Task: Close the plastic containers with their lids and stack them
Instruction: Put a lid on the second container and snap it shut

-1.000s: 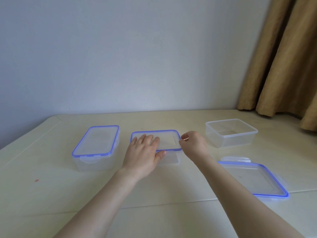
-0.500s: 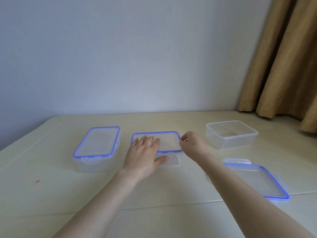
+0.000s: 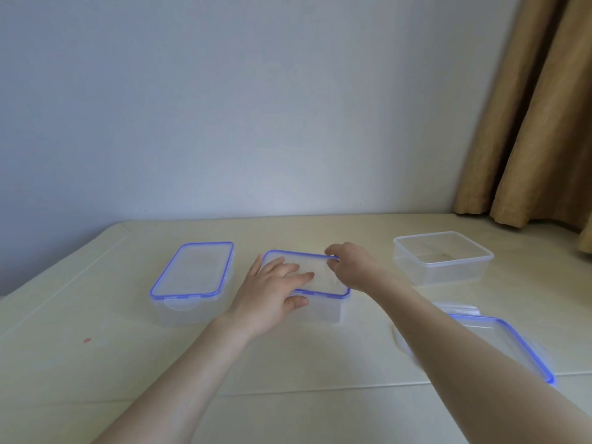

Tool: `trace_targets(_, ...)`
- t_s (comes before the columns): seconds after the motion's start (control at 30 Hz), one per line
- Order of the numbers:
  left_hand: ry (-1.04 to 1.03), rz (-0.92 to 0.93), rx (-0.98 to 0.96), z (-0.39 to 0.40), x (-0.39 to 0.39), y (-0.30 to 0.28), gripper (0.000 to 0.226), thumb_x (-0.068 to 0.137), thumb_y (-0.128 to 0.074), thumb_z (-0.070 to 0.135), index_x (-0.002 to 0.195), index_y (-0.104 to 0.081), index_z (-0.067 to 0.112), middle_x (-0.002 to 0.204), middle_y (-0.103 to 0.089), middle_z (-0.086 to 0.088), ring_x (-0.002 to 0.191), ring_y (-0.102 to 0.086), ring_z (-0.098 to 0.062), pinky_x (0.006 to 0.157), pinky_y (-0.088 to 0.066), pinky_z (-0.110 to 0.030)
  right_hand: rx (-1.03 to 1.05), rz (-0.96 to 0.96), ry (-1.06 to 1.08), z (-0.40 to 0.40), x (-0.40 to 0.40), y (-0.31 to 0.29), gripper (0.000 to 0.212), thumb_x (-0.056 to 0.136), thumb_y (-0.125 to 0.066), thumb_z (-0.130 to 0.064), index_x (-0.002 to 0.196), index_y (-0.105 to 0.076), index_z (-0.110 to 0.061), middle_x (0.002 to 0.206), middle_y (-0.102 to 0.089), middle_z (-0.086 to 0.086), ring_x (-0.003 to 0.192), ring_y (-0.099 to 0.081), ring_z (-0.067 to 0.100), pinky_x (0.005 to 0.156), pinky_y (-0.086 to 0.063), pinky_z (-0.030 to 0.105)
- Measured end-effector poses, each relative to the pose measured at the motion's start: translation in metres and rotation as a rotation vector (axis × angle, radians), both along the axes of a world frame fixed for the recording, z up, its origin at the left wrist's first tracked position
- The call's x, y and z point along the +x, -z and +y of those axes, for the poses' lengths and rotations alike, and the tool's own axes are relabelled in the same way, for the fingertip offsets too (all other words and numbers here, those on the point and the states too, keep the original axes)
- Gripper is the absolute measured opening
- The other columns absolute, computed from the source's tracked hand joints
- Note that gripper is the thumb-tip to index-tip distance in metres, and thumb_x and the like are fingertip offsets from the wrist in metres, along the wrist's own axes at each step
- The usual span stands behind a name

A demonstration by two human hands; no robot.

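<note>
Our left hand (image 3: 268,296) lay flat on the middle container's lid (image 3: 315,277), thumb against its front wall. Our right hand (image 3: 350,267) pinched the lid's far right edge. Our right forearm hid part of the loose lid (image 3: 509,344).

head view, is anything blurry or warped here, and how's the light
Head view: soft, even light with only faint shadows and no hard glare; the loose lid at the right is smeared along its near edge beside the right forearm, while the middle container under the left hand and right hand reads fairly sharp; wide-angle bending leans the curtain and table edges.
</note>
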State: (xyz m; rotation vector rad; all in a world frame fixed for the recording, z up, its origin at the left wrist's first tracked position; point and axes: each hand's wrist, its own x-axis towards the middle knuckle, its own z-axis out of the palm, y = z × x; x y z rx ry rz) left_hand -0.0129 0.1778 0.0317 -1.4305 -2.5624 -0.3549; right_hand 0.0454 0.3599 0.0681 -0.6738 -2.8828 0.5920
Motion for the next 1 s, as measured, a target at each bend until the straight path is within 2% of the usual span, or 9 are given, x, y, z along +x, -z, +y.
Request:
trace_targets(0.13, 0.001, -0.086, -0.046, 0.002, 0.002, -0.003, 0.048, 0.095, -0.024, 0.053, 0.141, -0.031, 0.042, 0.155, -0.024, 0.008, 0.146, -0.006, -0.017, 0.117, 0.009, -0.042, 0.036, 0.002, 0.067, 0.002, 0.008, 0.001, 0.035, 0.097, -0.041, -0.028, 0.129, -0.052, -0.018, 0.133, -0.049, 0.008, 0.122, -0.047, 0.030, 0.102, -0.040, 0.042)
trace_targets(0.27, -0.033, -0.100, -0.041, 0.008, 0.008, -0.005, 0.054, 0.094, -0.015, 0.056, 0.141, -0.034, 0.038, 0.156, -0.025, 0.007, 0.146, -0.007, -0.020, 0.117, 0.009, -0.045, 0.091, -0.004, 0.116, 0.004, 0.018, -0.002, 0.033, 0.096, -0.043, -0.031, 0.119, -0.058, -0.011, 0.123, -0.057, 0.009, 0.114, -0.053, 0.030, 0.091, -0.044, 0.037)
trace_targets(0.4, -0.049, -0.169, -0.059, 0.016, 0.011, -0.004, 0.057, 0.094, -0.014, 0.056, 0.144, -0.029, 0.033, 0.158, -0.018, 0.006, 0.147, -0.003, -0.021, 0.118, 0.008, -0.044, 0.083, 0.003, 0.137, 0.006, 0.025, 0.004, 0.027, 0.094, -0.046, -0.030, 0.079, -0.055, -0.009, 0.081, -0.056, 0.008, 0.085, -0.056, 0.030, 0.067, -0.041, 0.029)
trace_targets(0.5, -0.061, -0.240, -0.052, 0.018, 0.011, -0.005, 0.060, 0.094, -0.013, 0.056, 0.146, -0.026, 0.029, 0.159, -0.013, 0.005, 0.147, 0.000, -0.020, 0.118, 0.006, -0.043, 0.069, 0.042, 0.170, 0.004, 0.031, 0.010, 0.030, 0.093, -0.048, -0.027, 0.068, -0.045, -0.010, 0.067, -0.045, 0.004, 0.069, -0.046, 0.028, 0.056, -0.034, 0.028)
trace_targets(0.67, -0.092, -0.301, -0.061, 0.017, 0.009, -0.010, 0.061, 0.096, -0.015, 0.053, 0.147, -0.023, 0.021, 0.159, -0.010, 0.001, 0.147, 0.000, -0.023, 0.117, -0.002, -0.038, 0.061, 0.064, 0.162, -0.010, 0.034, 0.014, 0.033, 0.090, -0.051, -0.031, 0.064, -0.046, -0.011, 0.065, -0.044, 0.001, 0.071, -0.048, 0.027, 0.059, -0.034, 0.027)
trace_targets(0.73, -0.109, -0.313, -0.068, 0.016, 0.007, -0.012, 0.062, 0.096, -0.016, 0.053, 0.148, -0.021, 0.020, 0.160, -0.008, 0.001, 0.147, 0.002, -0.023, 0.117, -0.001, -0.038, 0.058, 0.060, 0.152, -0.015, 0.034, 0.014, 0.031, 0.089, -0.052, -0.033, 0.067, -0.051, -0.011, 0.067, -0.050, 0.001, 0.071, -0.050, 0.026, 0.059, -0.034, 0.027)
trace_targets(0.83, -0.113, -0.303, -0.069, 0.013, 0.005, -0.011, 0.063, 0.095, -0.018, 0.054, 0.148, -0.019, 0.020, 0.160, -0.007, 0.001, 0.147, 0.004, -0.022, 0.119, 0.000, -0.039, 0.036, 0.076, 0.132, -0.016, 0.032, 0.011, 0.031, 0.088, -0.054, -0.033, 0.093, -0.065, -0.005, 0.093, -0.064, 0.007, 0.083, -0.057, 0.026, 0.064, -0.042, 0.028)
trace_targets(0.93, -0.112, -0.249, -0.043, 0.011, 0.007, -0.004, 0.067, 0.093, -0.021, 0.058, 0.148, -0.021, 0.021, 0.160, -0.010, -0.001, 0.147, 0.002, -0.021, 0.119, -0.003, -0.038, -0.040, 0.160, 0.099, -0.015, 0.031, 0.010, 0.040, 0.089, -0.055, -0.034, 0.120, -0.061, -0.009, 0.120, -0.062, 0.005, 0.111, -0.057, 0.025, 0.081, -0.042, 0.028)
trace_targets(1.0, -0.109, -0.218, -0.020, 0.011, 0.009, 0.000, 0.070, 0.091, -0.024, 0.063, 0.147, -0.022, 0.021, 0.159, -0.011, -0.002, 0.147, -0.002, -0.021, 0.119, -0.004, -0.039, -0.094, 0.174, 0.095, -0.016, 0.029, 0.010, 0.043, 0.089, -0.055, -0.034, 0.126, -0.057, -0.012, 0.124, -0.061, 0.003, 0.115, -0.055, 0.023, 0.084, -0.041, 0.027)
